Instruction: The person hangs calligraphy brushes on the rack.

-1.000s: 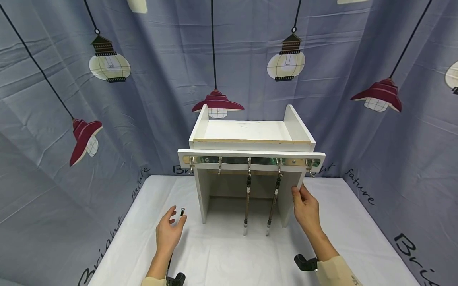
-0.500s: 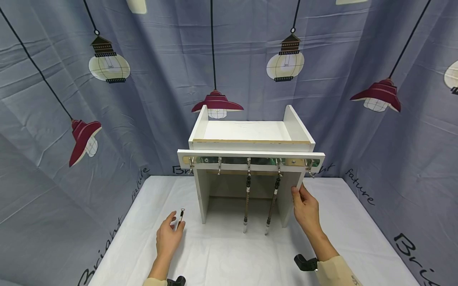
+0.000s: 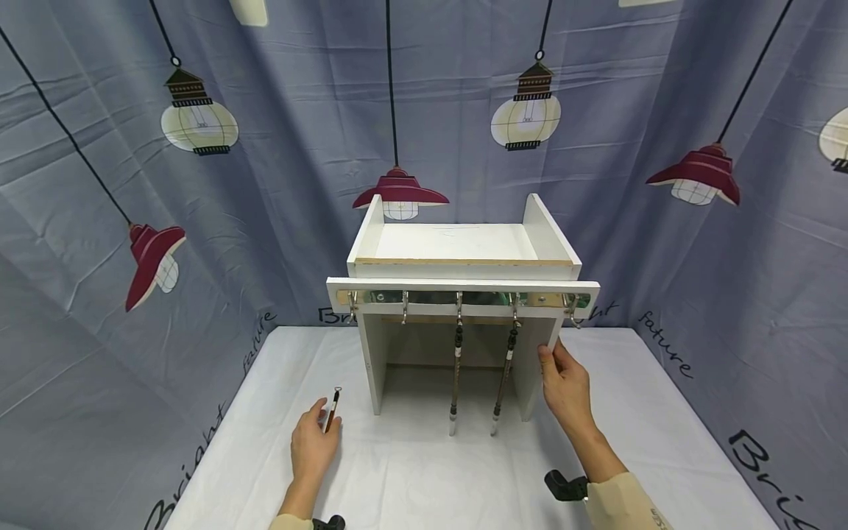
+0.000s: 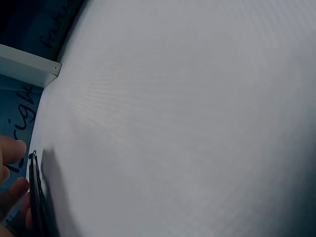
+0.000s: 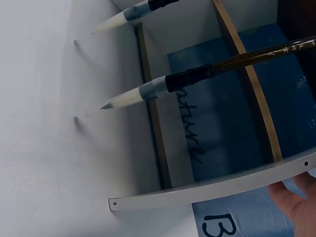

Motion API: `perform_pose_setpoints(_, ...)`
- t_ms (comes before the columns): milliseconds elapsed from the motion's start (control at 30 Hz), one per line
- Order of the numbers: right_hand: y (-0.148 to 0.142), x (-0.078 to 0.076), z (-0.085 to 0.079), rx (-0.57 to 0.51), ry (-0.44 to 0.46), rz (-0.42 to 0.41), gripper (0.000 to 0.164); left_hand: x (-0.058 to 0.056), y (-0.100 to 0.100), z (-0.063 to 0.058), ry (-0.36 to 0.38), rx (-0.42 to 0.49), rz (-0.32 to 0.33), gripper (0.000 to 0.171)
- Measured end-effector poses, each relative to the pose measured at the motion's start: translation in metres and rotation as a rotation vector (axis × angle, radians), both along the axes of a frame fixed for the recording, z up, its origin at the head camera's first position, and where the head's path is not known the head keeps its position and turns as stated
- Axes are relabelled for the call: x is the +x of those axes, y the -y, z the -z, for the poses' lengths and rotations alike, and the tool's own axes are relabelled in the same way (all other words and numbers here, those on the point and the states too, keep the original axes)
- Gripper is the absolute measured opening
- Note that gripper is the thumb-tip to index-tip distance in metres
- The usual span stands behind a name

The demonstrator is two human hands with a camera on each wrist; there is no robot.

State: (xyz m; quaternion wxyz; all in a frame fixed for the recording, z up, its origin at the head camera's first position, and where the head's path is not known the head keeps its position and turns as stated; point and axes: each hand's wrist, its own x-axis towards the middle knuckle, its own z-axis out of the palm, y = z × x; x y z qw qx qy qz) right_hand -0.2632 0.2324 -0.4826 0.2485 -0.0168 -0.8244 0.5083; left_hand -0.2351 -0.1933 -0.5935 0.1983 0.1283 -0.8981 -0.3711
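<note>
A white wooden shelf rack stands upright, with several metal hooks along its front. Two calligraphy brushes hang there: one from the middle hook, the other from the hook to its right. In the right wrist view their pale bristles point down near the tabletop. My right hand holds the front edge of the right side panel between thumb and fingers. My left hand holds another brush, left of the rack; its looped end sticks up past the fingers, while its lower part is hidden.
A white cloth covers the table. Behind and beside it hangs a blue-grey curtain printed with lamps and lettering. The rack's open top shelf has raised sides. Black straps sit at both wrists.
My left hand has drawn back slightly toward me, showing more of the brush between thumb and fingers; its looped end stays nearly in place. The right hand keeps its hold on the rack.
</note>
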Motion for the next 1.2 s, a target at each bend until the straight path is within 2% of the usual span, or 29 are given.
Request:
perform_pose_setpoints(167, -0.001, 0.0, 0.0, 0.005, -0.002, 0.003, 0.054, 0.0, 0.001, 0.004, -0.031, -0.025, -0.008, 0.045)
perform_pose_setpoints(500, 0.0, 0.001, 0.0, 0.002, 0.008, 0.002, 0.055, -0.001, 0.001, 0.009, -0.033, -0.082, -0.004, 0.039)
perform_pose_setpoints(733, 0.0, 0.001, -0.001, 0.009, 0.016, 0.004, 0.056, -0.001, 0.0, 0.01, -0.08, -0.117, -0.01, 0.03)
perform_pose_setpoints(1000, 0.0, 0.0, 0.0, 0.003, 0.022, 0.0, 0.056, -0.004, 0.001, 0.014, -0.019, -0.123, -0.001, 0.027)
perform_pose_setpoints(1200, 0.0, 0.001, -0.002, -0.002, 0.023, -0.003, 0.057, -0.005, 0.001, 0.007, 0.036, -0.13, 0.0, 0.028)
